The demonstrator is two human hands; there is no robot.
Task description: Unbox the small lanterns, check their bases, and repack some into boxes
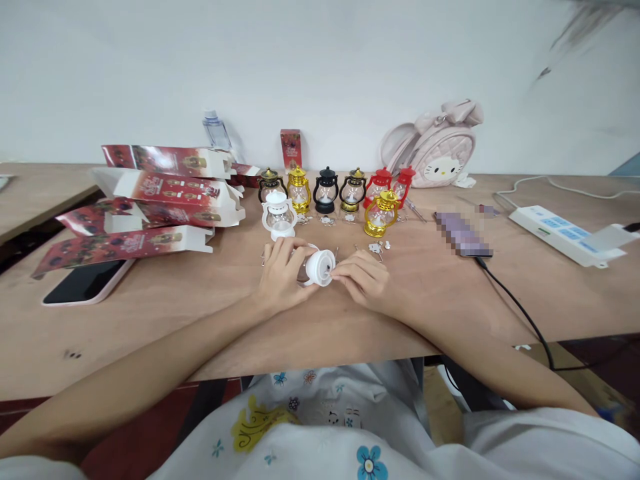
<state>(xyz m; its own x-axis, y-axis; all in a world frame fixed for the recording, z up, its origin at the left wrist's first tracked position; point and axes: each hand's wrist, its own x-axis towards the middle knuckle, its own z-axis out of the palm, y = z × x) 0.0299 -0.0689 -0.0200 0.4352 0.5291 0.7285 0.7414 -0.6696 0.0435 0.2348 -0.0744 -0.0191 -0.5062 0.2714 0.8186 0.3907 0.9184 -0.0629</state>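
My left hand (284, 275) is wrapped round a small white lantern (321, 268), which lies tilted so its round base faces right. At that base, the fingers of my right hand (364, 277) are pinched together; whatever they hold is too small to make out. Just beyond my left hand stands another white lantern (280, 217). A gold lantern (381, 215) stands beyond my right hand, with small metal bits (375, 248) lying in front of it. Behind these is a row of upright lanterns, among them a black one (327, 191) and a red one (379, 185).
Opened red boxes (170, 190) are piled at the left, over a phone (87, 281). A pink bag (440, 150), a second phone (463, 233) on a black cable and a white power strip (563, 232) lie to the right. A screwdriver (416, 210) is near the red lanterns.
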